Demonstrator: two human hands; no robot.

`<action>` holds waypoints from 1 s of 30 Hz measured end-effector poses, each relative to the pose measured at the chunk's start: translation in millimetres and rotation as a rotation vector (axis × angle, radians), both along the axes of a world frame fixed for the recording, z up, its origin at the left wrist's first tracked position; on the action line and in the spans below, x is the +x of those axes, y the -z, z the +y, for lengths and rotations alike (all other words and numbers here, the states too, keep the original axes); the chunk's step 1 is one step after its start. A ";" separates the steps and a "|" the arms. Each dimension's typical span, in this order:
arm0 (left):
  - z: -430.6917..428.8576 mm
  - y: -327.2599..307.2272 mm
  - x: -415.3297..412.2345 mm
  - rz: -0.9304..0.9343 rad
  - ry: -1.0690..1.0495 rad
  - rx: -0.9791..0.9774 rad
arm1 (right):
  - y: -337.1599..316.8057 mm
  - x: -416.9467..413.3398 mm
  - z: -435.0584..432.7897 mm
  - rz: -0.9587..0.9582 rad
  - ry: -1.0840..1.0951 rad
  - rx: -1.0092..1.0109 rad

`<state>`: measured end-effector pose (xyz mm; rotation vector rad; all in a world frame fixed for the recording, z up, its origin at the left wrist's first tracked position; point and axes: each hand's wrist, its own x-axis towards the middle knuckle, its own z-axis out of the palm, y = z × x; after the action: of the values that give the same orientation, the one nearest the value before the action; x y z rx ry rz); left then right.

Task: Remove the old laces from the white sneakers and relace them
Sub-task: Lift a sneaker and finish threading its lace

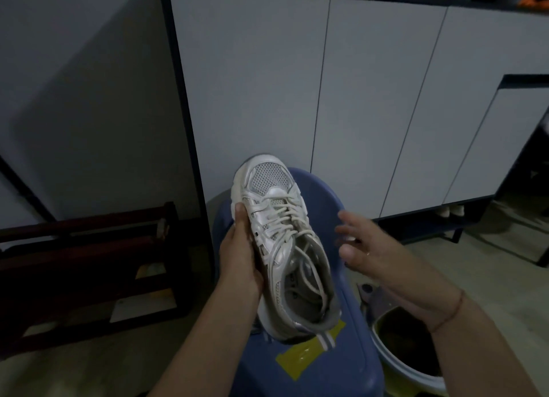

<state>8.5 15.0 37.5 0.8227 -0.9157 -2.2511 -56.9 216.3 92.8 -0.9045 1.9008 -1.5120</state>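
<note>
A white and silver sneaker (274, 215) is held up over a blue plastic stool (323, 194), toe pointing away from me. Its pale laces (286, 218) are threaded through the eyelets, and the loose ends lie inside the shoe opening. My left hand (239, 254) grips the sneaker's left side, thumb on the upper near the laces. My right hand (368, 243) hovers just right of the shoe with fingers spread and slightly blurred, touching nothing.
Yellow tape (309, 355) is stuck on the stool seat. A white bucket with dark contents (407, 349) stands at lower right. A dark wooden rack (89, 266) sits at left. White cabinet doors (371, 99) fill the background, with a pair of shoes (451, 211) beneath.
</note>
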 end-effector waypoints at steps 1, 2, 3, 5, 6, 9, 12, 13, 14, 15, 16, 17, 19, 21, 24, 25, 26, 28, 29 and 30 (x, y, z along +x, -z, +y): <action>5.7 -1.7 -2.8 0.005 0.026 -0.022 | 8.1 0.5 -3.7 -0.091 -0.051 -0.017; 12.2 -2.4 -5.2 0.016 0.064 -0.036 | 16.6 0.1 -7.8 -0.183 -0.078 -0.049; 19.5 -3.0 -7.8 0.029 0.092 -0.048 | 23.7 -0.4 -11.7 -0.262 -0.090 -0.101; 33.5 -5.6 -11.5 0.025 0.075 -0.136 | 30.4 -2.7 -16.4 -0.335 -0.071 -0.206; 38.4 -5.5 -13.8 0.008 0.061 -0.171 | 30.6 -2.8 -16.9 -0.352 -0.058 -0.234; 48.2 -1.7 -19.1 -0.016 0.098 -0.199 | 40.4 -12.5 -13.7 -0.422 0.020 -0.272; 53.7 -4.2 -19.4 0.002 0.173 -0.252 | 49.3 -23.8 -13.3 -0.442 0.130 -0.305; 53.9 -4.6 -20.4 0.023 0.192 -0.274 | 52.2 -27.5 -14.7 -0.452 0.152 -0.321; 49.3 -2.3 -21.1 0.025 0.192 -0.320 | 53.6 -29.9 -16.9 -0.467 0.173 -0.338; 42.7 -1.6 -20.5 0.004 0.160 -0.361 | 57.3 -33.5 -19.3 -0.478 0.201 -0.351; 32.4 0.4 -18.5 -0.060 0.086 -0.399 | 61.7 -37.0 -21.7 -0.489 0.233 -0.355; 20.4 3.1 -14.4 -0.144 -0.006 -0.433 | 67.7 -41.0 -24.6 -0.496 0.269 -0.346; -6.1 12.8 -0.7 -0.238 -0.152 -0.553 | 78.4 -44.7 -31.7 -0.480 0.311 -0.315; -29.9 32.3 8.9 -0.313 -0.162 -0.619 | 92.8 -49.8 -40.7 -0.420 0.366 -0.256; -41.0 64.2 15.7 -0.468 0.100 -0.611 | 118.4 -57.0 -58.9 -0.426 0.348 -0.139; -39.9 74.0 17.1 -0.471 0.203 -0.587 | 126.9 -57.9 -62.9 -0.444 0.339 -0.105; -37.5 80.2 19.4 -0.454 0.278 -0.554 | 134.8 -58.7 -65.0 -0.460 0.337 -0.081; -36.4 87.9 23.5 -0.407 0.371 -0.523 | 153.4 -68.6 -68.0 -0.534 0.317 -0.112; -37.6 90.2 25.3 -0.410 0.415 -0.544 | 156.0 -69.8 -68.6 -0.578 0.300 -0.129; -39.5 92.5 26.5 -0.422 0.459 -0.576 | 156.3 -70.7 -67.9 -0.610 0.283 -0.126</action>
<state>35.0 -24.5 -55.0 0.8846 -2.0060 -1.9990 -127.6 148.4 -63.5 -0.1725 1.5295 -1.8245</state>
